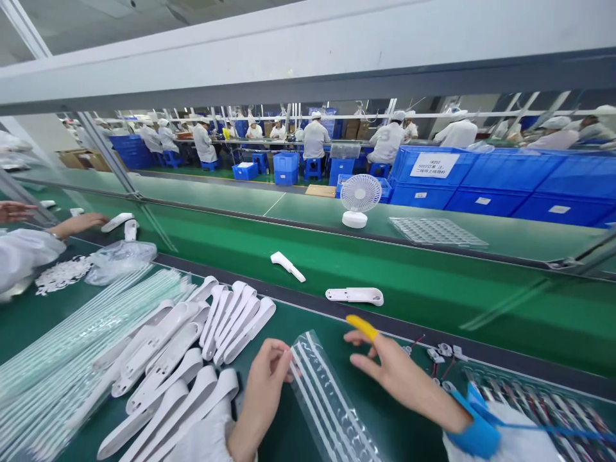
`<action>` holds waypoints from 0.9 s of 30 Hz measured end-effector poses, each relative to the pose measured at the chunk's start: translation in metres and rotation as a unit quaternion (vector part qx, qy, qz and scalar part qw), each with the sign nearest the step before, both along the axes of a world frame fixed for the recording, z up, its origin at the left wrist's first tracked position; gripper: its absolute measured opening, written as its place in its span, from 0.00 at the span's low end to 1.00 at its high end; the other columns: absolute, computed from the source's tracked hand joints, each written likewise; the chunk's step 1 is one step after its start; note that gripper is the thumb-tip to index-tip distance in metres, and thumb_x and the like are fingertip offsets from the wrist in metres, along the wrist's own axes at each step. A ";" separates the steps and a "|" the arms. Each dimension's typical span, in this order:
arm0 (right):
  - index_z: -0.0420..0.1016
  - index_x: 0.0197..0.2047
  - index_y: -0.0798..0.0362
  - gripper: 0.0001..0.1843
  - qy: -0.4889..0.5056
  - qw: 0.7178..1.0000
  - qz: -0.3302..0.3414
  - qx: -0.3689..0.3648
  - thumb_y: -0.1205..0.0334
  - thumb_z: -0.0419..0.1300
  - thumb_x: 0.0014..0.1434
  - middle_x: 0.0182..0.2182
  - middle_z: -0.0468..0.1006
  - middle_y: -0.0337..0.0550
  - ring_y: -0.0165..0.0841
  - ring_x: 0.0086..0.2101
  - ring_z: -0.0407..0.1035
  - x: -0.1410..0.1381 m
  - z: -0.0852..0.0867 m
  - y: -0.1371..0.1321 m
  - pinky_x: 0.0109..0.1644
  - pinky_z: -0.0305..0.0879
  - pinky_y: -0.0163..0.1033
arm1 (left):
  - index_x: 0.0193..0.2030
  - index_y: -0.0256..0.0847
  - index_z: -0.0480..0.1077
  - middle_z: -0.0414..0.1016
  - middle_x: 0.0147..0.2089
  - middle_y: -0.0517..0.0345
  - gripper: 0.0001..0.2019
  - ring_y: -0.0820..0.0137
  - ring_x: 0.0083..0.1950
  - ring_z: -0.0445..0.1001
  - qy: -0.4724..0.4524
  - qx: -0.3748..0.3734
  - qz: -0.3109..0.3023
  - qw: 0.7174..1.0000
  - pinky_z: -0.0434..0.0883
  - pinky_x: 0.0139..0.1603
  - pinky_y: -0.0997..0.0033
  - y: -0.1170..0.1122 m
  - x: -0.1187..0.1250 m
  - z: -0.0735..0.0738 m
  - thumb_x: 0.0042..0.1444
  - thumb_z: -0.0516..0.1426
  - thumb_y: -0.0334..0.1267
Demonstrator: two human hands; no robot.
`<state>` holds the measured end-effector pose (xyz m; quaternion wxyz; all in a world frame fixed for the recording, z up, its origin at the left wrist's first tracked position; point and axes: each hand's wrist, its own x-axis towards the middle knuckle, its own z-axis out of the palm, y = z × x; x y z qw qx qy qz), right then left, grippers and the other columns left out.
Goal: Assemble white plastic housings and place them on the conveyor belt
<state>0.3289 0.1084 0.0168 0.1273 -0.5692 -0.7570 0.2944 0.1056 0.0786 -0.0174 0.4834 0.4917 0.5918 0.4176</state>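
Note:
My left hand (pixel 267 378) pinches the upper edge of a clear plastic bag of thin white strips (pixel 327 404) that lies on the green bench. My right hand (pixel 392 372) hovers just right of the bag, fingers spread, with a yellow cot on the index finger (pixel 362 326) and a blue wrist strap (pixel 476 430). Left of my hands lie several white curved plastic shells (pixel 192 346) in rows.
Two white parts (pixel 287 265) (pixel 355 295) lie on the green conveyor belt. A small white fan (pixel 359 200) and a clear tray (pixel 436 232) stand beyond it. Small wired parts (pixel 443 356) lie at right. A co-worker's hand (pixel 79 223) reaches at far left. Blue crates (pixel 505 179) stand behind.

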 end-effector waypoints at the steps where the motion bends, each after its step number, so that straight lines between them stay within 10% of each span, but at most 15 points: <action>1: 0.66 0.47 0.52 0.17 0.051 0.997 0.000 -0.065 0.58 0.52 0.54 0.43 0.72 0.44 0.34 0.37 0.67 -0.003 -0.003 -0.012 0.41 0.64 0.38 | 0.32 0.42 0.57 0.65 0.26 0.63 0.11 0.69 0.28 0.69 -0.031 0.000 0.011 0.999 0.67 0.28 0.70 0.001 -0.004 0.004 0.53 0.49 0.47; 4: 0.70 0.38 0.54 0.14 0.172 0.965 -0.017 -0.195 0.59 0.53 0.49 0.36 0.73 0.46 0.34 0.34 0.66 -0.011 -0.014 -0.037 0.38 0.62 0.39 | 0.33 0.41 0.58 0.66 0.26 0.63 0.12 0.71 0.28 0.69 -0.091 0.007 0.052 0.994 0.68 0.26 0.73 0.003 -0.015 0.016 0.51 0.53 0.48; 11: 0.66 0.24 0.54 0.09 0.338 0.910 -0.068 -0.230 0.57 0.58 0.42 0.20 0.66 0.35 0.28 0.23 0.59 -0.026 -0.026 -0.040 0.29 0.55 0.34 | 0.42 0.42 0.58 0.72 0.30 0.60 0.19 0.71 0.30 0.72 -0.237 -0.036 0.122 0.963 0.70 0.30 0.72 -0.007 -0.013 0.036 0.49 0.57 0.48; 20: 0.68 0.25 0.54 0.13 0.380 0.895 -0.063 -0.225 0.52 0.60 0.43 0.21 0.68 0.36 0.29 0.24 0.62 -0.036 -0.016 -0.035 0.30 0.58 0.34 | 0.29 0.33 0.72 0.75 0.27 0.55 0.18 0.70 0.30 0.72 -0.274 -0.185 0.014 0.944 0.69 0.30 0.74 -0.034 0.021 0.026 0.36 0.66 0.46; 27: 0.69 0.33 0.51 0.07 0.206 0.971 -0.074 0.100 0.59 0.53 0.53 0.30 0.70 0.42 0.34 0.32 0.65 -0.042 -0.007 -0.041 0.35 0.63 0.40 | 0.26 0.34 0.71 0.72 0.22 0.58 0.22 0.73 0.23 0.66 -0.196 -0.154 0.040 0.968 0.66 0.22 0.76 -0.029 0.023 0.019 0.33 0.64 0.53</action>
